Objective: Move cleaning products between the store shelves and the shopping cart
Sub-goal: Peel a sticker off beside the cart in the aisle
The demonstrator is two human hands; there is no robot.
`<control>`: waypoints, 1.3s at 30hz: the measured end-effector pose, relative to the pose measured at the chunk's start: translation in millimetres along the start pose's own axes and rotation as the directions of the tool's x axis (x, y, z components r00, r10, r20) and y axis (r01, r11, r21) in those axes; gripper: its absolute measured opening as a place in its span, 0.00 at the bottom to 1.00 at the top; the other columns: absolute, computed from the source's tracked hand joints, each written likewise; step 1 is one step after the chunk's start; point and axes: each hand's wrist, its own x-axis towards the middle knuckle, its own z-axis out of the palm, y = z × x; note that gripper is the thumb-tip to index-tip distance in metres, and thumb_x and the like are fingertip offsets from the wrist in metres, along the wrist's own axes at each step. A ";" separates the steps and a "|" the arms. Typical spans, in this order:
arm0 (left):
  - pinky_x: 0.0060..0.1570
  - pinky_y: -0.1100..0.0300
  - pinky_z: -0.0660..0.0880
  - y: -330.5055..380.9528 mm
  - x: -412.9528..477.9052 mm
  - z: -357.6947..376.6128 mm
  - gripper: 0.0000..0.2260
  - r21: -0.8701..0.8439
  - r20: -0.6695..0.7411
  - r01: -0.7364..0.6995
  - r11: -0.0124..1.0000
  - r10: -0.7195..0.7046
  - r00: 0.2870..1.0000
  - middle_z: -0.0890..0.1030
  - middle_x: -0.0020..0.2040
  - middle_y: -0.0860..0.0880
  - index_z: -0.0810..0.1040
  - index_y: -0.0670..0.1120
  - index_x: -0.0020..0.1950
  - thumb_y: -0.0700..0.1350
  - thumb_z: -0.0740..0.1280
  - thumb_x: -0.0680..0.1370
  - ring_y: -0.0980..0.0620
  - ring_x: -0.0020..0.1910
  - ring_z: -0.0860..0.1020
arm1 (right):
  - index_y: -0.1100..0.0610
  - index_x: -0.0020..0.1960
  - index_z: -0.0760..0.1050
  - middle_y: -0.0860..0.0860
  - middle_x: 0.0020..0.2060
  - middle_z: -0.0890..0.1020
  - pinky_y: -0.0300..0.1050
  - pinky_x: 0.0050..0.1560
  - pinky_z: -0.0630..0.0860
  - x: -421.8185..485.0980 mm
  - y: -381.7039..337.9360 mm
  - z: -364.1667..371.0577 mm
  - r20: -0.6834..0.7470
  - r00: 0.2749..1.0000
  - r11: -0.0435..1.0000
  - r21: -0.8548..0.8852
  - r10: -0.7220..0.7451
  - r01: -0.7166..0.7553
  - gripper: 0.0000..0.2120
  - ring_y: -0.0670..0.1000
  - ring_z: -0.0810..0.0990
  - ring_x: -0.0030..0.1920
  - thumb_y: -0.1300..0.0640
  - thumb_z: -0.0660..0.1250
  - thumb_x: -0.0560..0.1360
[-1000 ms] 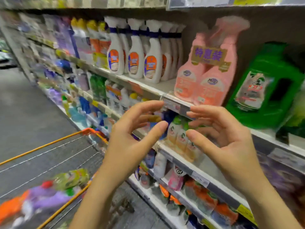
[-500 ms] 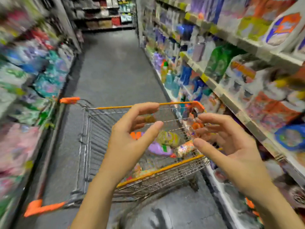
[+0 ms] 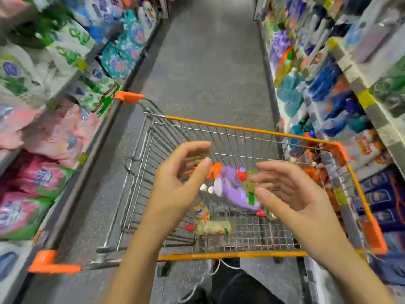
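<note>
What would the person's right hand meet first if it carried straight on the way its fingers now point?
Probably the left hand: the right hand points its fingers across at it. The purple bottle shows in the gap, but seems to lie lower, in the cart; depth is unclear.

A grey speckled floor (image 3: 208, 62) runs down the aisle. Dark trousers (image 3: 247, 288) show at the bottom edge, with a white cord (image 3: 216, 269) hanging before them.
</note>
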 end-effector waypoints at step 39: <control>0.54 0.43 0.75 -371.4 33.5 35.5 0.24 0.414 -0.223 0.760 0.500 -0.754 0.618 0.78 0.60 0.42 0.60 0.45 0.72 0.34 0.58 0.77 0.41 0.56 0.78 | 0.56 0.59 0.71 0.53 0.55 0.79 0.50 0.52 0.75 97.8 442.5 148.1 0.087 0.735 0.625 -0.599 0.672 -0.501 0.19 0.55 0.78 0.56 0.61 0.73 0.71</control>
